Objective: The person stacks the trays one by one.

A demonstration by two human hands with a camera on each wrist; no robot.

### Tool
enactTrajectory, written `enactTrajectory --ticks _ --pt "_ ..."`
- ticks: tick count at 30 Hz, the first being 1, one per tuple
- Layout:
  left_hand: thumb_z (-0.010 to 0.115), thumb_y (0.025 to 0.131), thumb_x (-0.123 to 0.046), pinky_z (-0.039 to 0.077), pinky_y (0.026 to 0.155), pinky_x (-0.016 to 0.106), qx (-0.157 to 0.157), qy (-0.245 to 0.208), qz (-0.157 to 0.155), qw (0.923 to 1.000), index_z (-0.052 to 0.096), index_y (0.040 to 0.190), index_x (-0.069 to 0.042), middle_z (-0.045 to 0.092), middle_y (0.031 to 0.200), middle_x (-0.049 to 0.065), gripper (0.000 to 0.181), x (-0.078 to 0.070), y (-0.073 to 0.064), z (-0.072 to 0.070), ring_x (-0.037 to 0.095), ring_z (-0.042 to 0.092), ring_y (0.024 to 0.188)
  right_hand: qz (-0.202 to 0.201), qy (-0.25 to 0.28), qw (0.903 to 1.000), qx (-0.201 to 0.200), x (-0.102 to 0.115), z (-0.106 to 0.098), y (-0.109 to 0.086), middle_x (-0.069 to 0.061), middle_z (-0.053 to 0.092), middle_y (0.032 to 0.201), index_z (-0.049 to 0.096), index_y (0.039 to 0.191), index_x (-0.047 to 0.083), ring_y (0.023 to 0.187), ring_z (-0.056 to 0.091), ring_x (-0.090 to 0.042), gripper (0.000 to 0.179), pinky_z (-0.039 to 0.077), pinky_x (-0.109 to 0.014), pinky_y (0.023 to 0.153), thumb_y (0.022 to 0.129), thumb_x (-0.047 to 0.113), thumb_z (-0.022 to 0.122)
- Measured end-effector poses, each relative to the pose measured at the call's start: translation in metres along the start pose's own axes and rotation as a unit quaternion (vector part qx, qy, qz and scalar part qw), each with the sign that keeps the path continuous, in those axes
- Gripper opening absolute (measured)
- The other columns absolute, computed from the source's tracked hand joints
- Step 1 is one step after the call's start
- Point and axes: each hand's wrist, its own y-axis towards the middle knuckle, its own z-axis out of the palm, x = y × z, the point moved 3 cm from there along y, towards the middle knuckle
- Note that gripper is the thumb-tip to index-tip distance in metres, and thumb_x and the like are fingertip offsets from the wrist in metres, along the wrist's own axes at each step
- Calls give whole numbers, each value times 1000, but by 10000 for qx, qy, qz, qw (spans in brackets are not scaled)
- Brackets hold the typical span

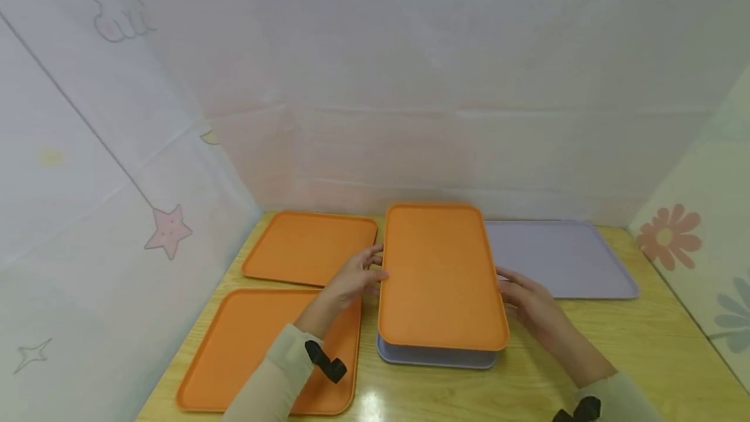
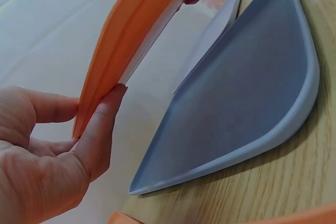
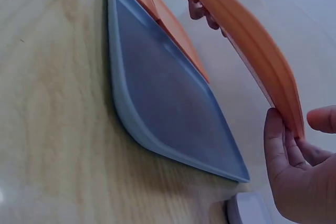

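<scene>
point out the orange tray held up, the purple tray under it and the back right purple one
Raised orange rectangular tray [image 1: 442, 279], head view: middle of face.
Lower purple rectangular tray [image 2: 233, 87], left wrist view: middle of inside.
Back right purple rectangular tray [image 1: 559, 257], head view: middle of face.

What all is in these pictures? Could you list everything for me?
Held orange tray: one, orange, raised between both hands
Table orange trays: two, orange, table's left side
Lower purple tray: one, greyish purple, below the raised tray
Rear purple tray: one, pale purple, back right
Table: one, yellowish wood, under the trays
Printed star: one, pink, left wall
Printed flowers: two, reddish and blue-grey, right wall
Sleeves: two, pale, forearms
Left hand: one, bare, gripping tray's left edge
Right hand: one, bare, gripping right edge
</scene>
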Motion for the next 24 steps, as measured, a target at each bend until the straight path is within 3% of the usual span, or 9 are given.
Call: enactTrajectory --ticks 8,15,24 --pt "65 97 -7 57 78 45 154 151 -51 9998 26 160 -8 33 151 25 74 -1 -4 2 19 58 94 233 195 9995 7 5 -9 28 4 71 107 22 160 3 96 70 -14 68 59 -33 86 103 18 58" --pt "65 96 -5 58 69 36 149 134 -140 9997 26 159 -8 35 148 24 74 -1 -4 0 21 58 97 386 232 9987 230 2 -11 35 2 72 103 17 162 8 93 69 -15 73 60 -36 83 102 14 58" --pt "68 93 -7 60 69 39 77 578 -217 9981 30 158 -6 45 138 24 74 4 -5 -3 27 60 100 283 -98 9989 366 -5 -12 39 -3 73 108 15 162 6 94 72 -20 74 60 -41 85 102 11 57"
